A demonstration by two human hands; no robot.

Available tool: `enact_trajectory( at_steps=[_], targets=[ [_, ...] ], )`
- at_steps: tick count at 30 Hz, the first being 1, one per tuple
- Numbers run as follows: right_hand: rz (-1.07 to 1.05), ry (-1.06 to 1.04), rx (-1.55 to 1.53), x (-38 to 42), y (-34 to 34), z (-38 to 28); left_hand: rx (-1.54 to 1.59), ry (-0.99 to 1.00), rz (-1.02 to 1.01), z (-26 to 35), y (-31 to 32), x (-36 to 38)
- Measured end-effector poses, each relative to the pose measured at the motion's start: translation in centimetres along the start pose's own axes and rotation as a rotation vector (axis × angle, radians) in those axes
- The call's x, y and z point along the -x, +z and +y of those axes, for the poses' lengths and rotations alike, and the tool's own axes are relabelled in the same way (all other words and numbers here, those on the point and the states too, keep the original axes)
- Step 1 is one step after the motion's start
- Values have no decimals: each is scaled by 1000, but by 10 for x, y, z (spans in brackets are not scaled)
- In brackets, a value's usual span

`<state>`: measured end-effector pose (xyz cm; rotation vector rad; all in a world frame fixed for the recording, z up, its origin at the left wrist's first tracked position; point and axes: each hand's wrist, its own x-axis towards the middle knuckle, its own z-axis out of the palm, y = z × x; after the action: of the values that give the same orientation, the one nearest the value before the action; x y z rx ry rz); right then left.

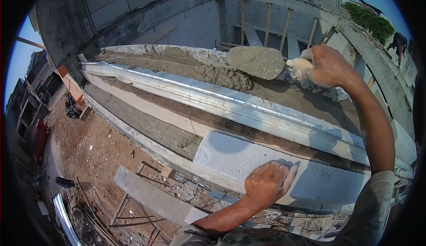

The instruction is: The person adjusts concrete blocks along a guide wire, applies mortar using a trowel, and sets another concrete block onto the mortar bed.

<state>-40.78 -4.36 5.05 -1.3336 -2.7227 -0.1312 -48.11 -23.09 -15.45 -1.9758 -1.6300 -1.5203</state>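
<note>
My right hand is closed around the light-coloured handle of a trowel. The blade is coated in grey mortar and hangs over the bed of wet mortar along the wall top. My left hand is curled into a loose fist and rests on a pale lightweight concrete block, with nothing visible in it. The block lies on the near ledge, partly in the shadow of my arm. Between the block and the mortar runs a long metal profile.
Below on the left lie bare dirt and a plank on a metal trestle. Orange bricks sit at the ledge's far end. Beyond the wall top, wooden props stand in a recess. Another person is at the far right.
</note>
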Motion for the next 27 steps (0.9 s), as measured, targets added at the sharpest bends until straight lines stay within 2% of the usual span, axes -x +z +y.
enact_trajectory(
  at_steps=[2,4,6,10,13,16,18,20,23,27],
  targets=[
    [-160,9,-116,-14,-7,-5,-27,-5,-40,1,-3,0],
    [-147,-132,-28,-36,5,-23,-15,-1,-22,0,-2,0],
    [-131,-167,-6,-59,17,-51,-8,-4,-1,-1,0,1],
    [-272,-135,-17,-93,23,-103,7,-7,15,-3,4,2],
    [-368,-76,72,-98,22,-112,8,-14,-3,-3,2,3],
    [-384,-22,83,-83,13,-89,9,-25,-8,-3,-1,1],
    [-352,32,-14,-59,6,-64,24,-24,-1,-3,-2,0],
    [-417,135,-62,-31,-4,-45,46,-24,13,-4,-1,1],
    [-316,176,-146,2,15,11,45,-33,21,-3,-1,2],
    [-391,342,-159,49,12,57,26,-15,12,-4,1,2]
  ],
)
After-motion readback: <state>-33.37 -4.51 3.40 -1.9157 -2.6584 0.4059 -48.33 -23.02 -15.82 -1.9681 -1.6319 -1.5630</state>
